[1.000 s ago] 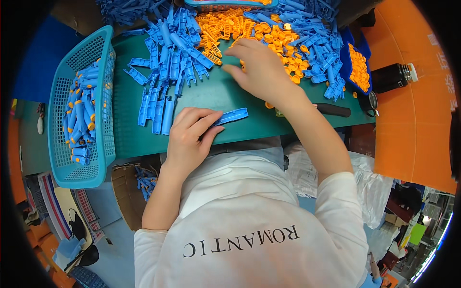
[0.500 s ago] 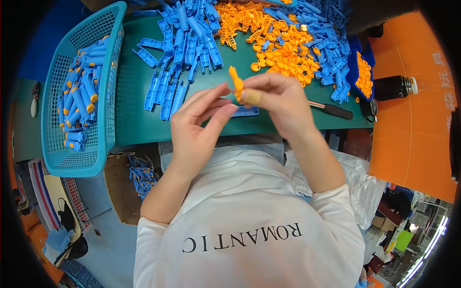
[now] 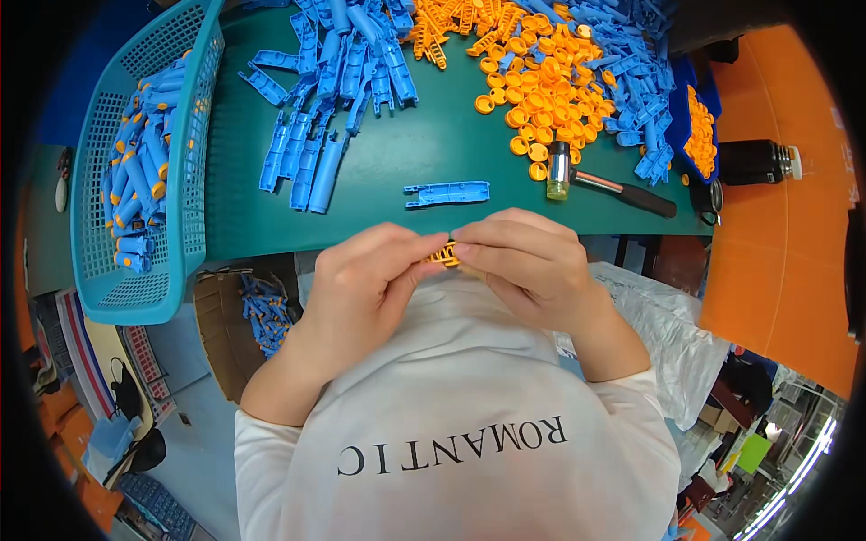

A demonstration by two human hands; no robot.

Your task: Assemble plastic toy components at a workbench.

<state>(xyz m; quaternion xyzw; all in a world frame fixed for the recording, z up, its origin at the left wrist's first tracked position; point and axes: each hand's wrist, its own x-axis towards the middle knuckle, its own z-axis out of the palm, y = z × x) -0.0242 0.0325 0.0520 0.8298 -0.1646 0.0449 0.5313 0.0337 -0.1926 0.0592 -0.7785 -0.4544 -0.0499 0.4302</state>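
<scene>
My left hand [image 3: 356, 284] and my right hand [image 3: 532, 266] meet just off the table's near edge. Both pinch a small orange slotted plastic piece [image 3: 443, 256], which is mostly covered by my fingers. On the table beyond them lies a single blue half-shell [image 3: 448, 193], its hollow side up. Farther off at the left is a pile of blue half-shells [image 3: 347, 68]. Orange slotted pieces [image 3: 460, 20] are heaped at the far middle, and round orange caps [image 3: 541, 90] are scattered nearer, to their right.
A teal basket [image 3: 192, 180] of blue tubes with orange ends stands at the left. A hammer [image 3: 631, 194] lies at the right, near a black bottle [image 3: 753, 162]. A blue bin [image 3: 710, 171] holds orange pieces. Below the table, a cardboard box [image 3: 216, 334] contains blue parts.
Both hands have come down toward my body with the orange piece, and my left fingers now grip it too. The blue half-shell and the hammer's head are uncovered.
</scene>
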